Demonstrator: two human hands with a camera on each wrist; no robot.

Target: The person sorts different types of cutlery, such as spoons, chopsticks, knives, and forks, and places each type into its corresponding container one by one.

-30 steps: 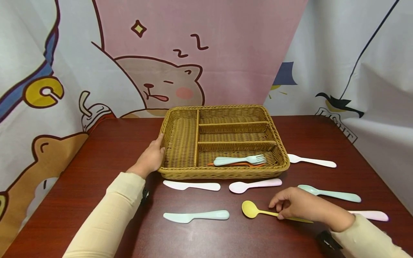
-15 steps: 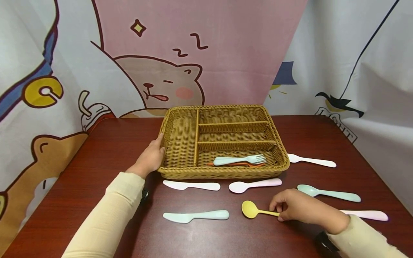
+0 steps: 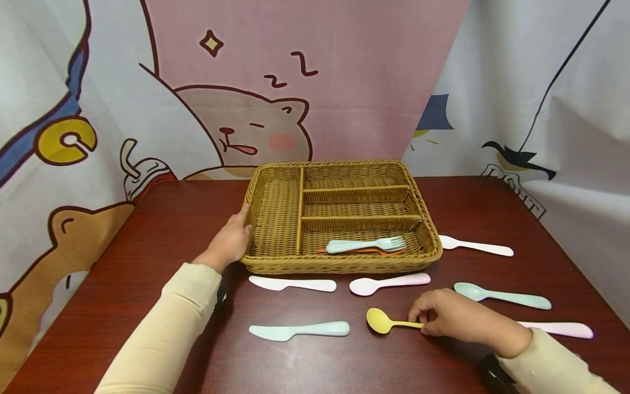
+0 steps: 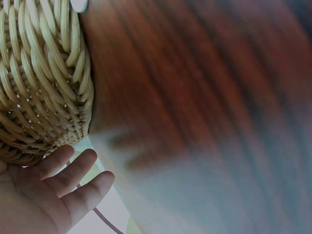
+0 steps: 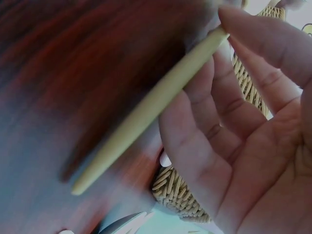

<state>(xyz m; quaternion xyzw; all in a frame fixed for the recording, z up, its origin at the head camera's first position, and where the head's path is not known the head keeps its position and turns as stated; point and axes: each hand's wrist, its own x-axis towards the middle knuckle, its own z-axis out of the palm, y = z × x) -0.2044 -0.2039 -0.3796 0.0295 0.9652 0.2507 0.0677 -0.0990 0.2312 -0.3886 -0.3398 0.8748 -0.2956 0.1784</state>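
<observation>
1. My R hand (image 3: 450,320) pinches yellow spoon (image 3: 381,322) by its handle, bowl to L, in front of tray (image 3: 339,266).
2. My L hand (image 3: 230,241): fingers loosely straight, agst tray's L side.
3. Blue fork (image 3: 359,244) in tray's front R compartment.
4. Mint knife (image 3: 315,329) L of yellow spoon.
</observation>
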